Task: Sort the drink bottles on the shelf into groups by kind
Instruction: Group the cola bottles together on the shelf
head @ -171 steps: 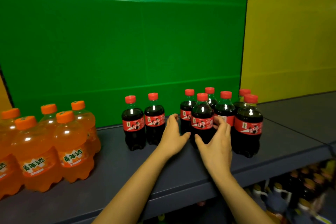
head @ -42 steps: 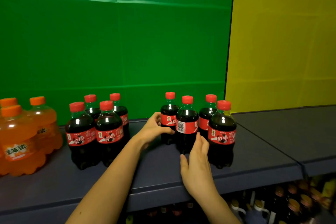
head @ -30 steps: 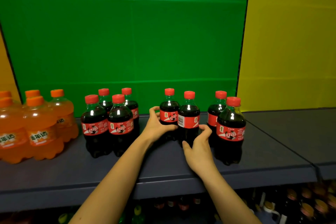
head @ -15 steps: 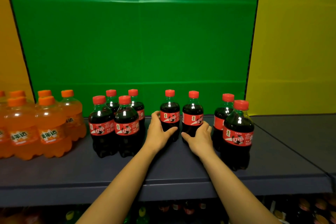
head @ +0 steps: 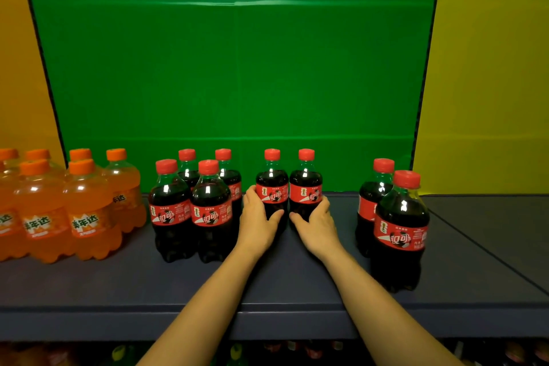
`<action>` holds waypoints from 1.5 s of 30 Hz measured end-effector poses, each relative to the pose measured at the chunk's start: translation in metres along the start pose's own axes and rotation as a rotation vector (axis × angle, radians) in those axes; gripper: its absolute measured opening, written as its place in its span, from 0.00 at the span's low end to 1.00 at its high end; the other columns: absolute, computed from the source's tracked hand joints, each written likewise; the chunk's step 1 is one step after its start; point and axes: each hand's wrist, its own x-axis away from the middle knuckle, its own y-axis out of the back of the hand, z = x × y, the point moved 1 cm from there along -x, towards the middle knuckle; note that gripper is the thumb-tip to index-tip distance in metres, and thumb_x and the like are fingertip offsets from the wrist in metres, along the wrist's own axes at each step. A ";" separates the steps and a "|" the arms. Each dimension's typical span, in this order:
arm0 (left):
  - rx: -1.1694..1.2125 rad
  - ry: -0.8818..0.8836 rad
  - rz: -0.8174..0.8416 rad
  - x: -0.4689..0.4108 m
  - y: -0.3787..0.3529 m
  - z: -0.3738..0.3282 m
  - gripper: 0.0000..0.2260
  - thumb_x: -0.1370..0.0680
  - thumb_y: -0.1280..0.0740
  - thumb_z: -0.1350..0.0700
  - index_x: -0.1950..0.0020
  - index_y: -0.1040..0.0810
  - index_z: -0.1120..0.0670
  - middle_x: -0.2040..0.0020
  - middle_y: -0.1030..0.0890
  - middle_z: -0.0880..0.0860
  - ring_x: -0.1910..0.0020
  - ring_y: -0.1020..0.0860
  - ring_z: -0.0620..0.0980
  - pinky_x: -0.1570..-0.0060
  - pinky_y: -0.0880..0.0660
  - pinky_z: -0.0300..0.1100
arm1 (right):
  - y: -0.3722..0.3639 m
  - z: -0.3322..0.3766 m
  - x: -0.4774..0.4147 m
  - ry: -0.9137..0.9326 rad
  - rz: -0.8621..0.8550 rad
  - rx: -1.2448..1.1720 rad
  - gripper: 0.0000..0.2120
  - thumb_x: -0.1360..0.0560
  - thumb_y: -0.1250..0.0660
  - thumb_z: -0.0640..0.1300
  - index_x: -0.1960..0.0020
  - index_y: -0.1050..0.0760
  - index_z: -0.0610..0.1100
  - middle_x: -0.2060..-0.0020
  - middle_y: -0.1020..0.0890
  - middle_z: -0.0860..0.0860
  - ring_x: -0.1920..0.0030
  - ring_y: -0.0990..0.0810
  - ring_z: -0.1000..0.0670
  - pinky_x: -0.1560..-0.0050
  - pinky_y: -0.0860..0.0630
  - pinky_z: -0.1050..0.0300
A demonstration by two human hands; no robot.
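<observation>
Left hand (head: pixel 257 223) wraps the left cola (head: pixel 271 187); right hand (head: pixel 318 224) wraps the right cola (head: pixel 306 187). The fingertips are hidden behind. Both bottles appear to stand on the shelf (head: pixel 297 285), side by side. Just beside the left hand stand four colas (head: pixel 193 208). Well apart on the right stand two colas (head: pixel 398 226), and far left the orange bottles (head: pixel 74 205).

Red-capped dark cola bottles (head: pixel 272 187), orange soda bottles (head: pixel 89 211), green backdrop (head: pixel 231 68).
</observation>
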 end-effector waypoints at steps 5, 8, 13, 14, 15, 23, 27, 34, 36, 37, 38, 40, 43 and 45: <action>-0.007 -0.004 0.002 0.001 0.001 0.000 0.31 0.26 0.32 0.62 0.28 0.45 0.59 0.31 0.35 0.57 0.32 0.34 0.52 0.38 0.39 0.36 | -0.003 -0.003 -0.003 0.039 0.012 0.033 0.35 0.26 0.34 0.49 0.28 0.48 0.39 0.32 0.33 0.42 0.32 0.33 0.41 0.34 0.34 0.47; -0.005 0.000 0.007 0.002 0.002 -0.001 0.31 0.26 0.32 0.62 0.28 0.45 0.58 0.30 0.35 0.57 0.32 0.34 0.52 0.39 0.39 0.36 | -0.003 -0.004 -0.002 0.051 0.019 0.046 0.35 0.26 0.33 0.49 0.28 0.48 0.38 0.31 0.33 0.42 0.31 0.34 0.41 0.33 0.35 0.47; -0.013 0.006 -0.001 0.004 0.005 -0.002 0.32 0.26 0.32 0.61 0.27 0.45 0.58 0.30 0.34 0.56 0.31 0.34 0.53 0.33 0.36 0.43 | 0.006 0.006 0.008 0.067 0.004 0.049 0.41 0.24 0.36 0.50 0.25 0.58 0.37 0.25 0.46 0.43 0.25 0.46 0.43 0.27 0.45 0.49; -0.020 0.007 0.001 0.006 0.006 -0.004 0.33 0.27 0.32 0.61 0.27 0.45 0.59 0.29 0.35 0.56 0.30 0.35 0.54 0.32 0.36 0.46 | 0.010 0.009 0.013 0.080 0.005 0.042 0.40 0.23 0.37 0.49 0.25 0.60 0.38 0.24 0.48 0.43 0.25 0.48 0.44 0.27 0.47 0.51; -0.029 0.002 0.003 0.009 0.008 -0.005 0.34 0.27 0.32 0.61 0.26 0.46 0.59 0.29 0.36 0.56 0.29 0.36 0.53 0.31 0.37 0.47 | 0.016 0.011 0.020 0.101 0.008 0.032 0.39 0.23 0.38 0.47 0.25 0.60 0.39 0.24 0.50 0.44 0.24 0.49 0.45 0.27 0.49 0.53; -0.444 -0.268 -0.027 0.052 0.010 -0.025 0.25 0.24 0.35 0.56 0.29 0.40 0.56 0.26 0.42 0.53 0.27 0.42 0.52 0.37 0.33 0.43 | 0.057 -0.005 0.103 0.423 -0.041 0.083 0.24 0.23 0.38 0.43 0.29 0.40 0.51 0.40 0.33 0.62 0.38 0.32 0.61 0.34 0.34 0.61; -0.419 -0.359 0.022 0.059 0.004 -0.035 0.20 0.25 0.34 0.54 0.35 0.33 0.56 0.34 0.34 0.51 0.36 0.35 0.50 0.45 0.32 0.39 | 0.079 -0.019 0.124 0.529 -0.397 0.099 0.15 0.28 0.31 0.40 0.48 0.31 0.55 0.55 0.29 0.61 0.53 0.29 0.59 0.50 0.31 0.67; -0.053 -0.240 0.306 0.057 -0.028 -0.060 0.23 0.25 0.32 0.54 0.32 0.35 0.56 0.34 0.31 0.51 0.35 0.32 0.47 0.37 0.36 0.37 | 0.112 -0.041 0.107 0.136 -0.482 0.149 0.41 0.38 0.24 0.54 0.32 0.40 0.46 0.37 0.28 0.47 0.38 0.29 0.45 0.43 0.29 0.48; -0.006 -0.215 0.362 0.057 -0.038 -0.067 0.26 0.25 0.32 0.54 0.30 0.38 0.55 0.31 0.33 0.51 0.33 0.34 0.47 0.35 0.36 0.38 | 0.114 -0.047 0.102 0.088 -0.349 0.119 0.38 0.36 0.26 0.56 0.32 0.39 0.49 0.38 0.25 0.50 0.39 0.26 0.45 0.45 0.28 0.49; 0.012 -0.210 0.380 0.057 -0.044 -0.070 0.27 0.25 0.32 0.54 0.30 0.38 0.55 0.30 0.34 0.51 0.32 0.34 0.47 0.34 0.37 0.38 | 0.116 -0.050 0.100 0.088 -0.329 0.084 0.36 0.35 0.26 0.56 0.33 0.37 0.49 0.39 0.24 0.50 0.39 0.25 0.46 0.45 0.27 0.49; 0.035 -0.203 0.395 0.056 -0.049 -0.072 0.28 0.26 0.31 0.54 0.29 0.39 0.55 0.30 0.34 0.51 0.31 0.35 0.47 0.34 0.37 0.39 | 0.119 -0.052 0.100 0.088 -0.329 0.044 0.35 0.35 0.26 0.55 0.34 0.36 0.49 0.41 0.23 0.50 0.40 0.24 0.47 0.45 0.27 0.50; 0.082 -0.186 0.422 0.055 -0.061 -0.077 0.31 0.27 0.30 0.54 0.29 0.41 0.55 0.29 0.34 0.51 0.31 0.35 0.47 0.32 0.37 0.40 | 0.127 -0.055 0.101 0.074 -0.344 -0.019 0.33 0.36 0.25 0.54 0.35 0.34 0.48 0.42 0.22 0.50 0.41 0.24 0.48 0.43 0.27 0.49; 0.143 -0.167 0.408 0.053 -0.080 -0.087 0.36 0.31 0.26 0.53 0.29 0.42 0.55 0.31 0.32 0.52 0.32 0.33 0.48 0.32 0.35 0.45 | 0.143 -0.060 0.104 0.059 -0.383 -0.070 0.31 0.36 0.26 0.54 0.37 0.33 0.49 0.44 0.21 0.49 0.42 0.23 0.47 0.42 0.27 0.47; 0.170 -0.143 0.348 0.052 -0.092 -0.094 0.38 0.33 0.24 0.53 0.30 0.42 0.55 0.33 0.31 0.53 0.34 0.31 0.50 0.33 0.33 0.48 | 0.154 -0.062 0.107 0.067 -0.395 -0.067 0.31 0.35 0.26 0.53 0.36 0.33 0.48 0.43 0.22 0.48 0.41 0.24 0.46 0.42 0.28 0.49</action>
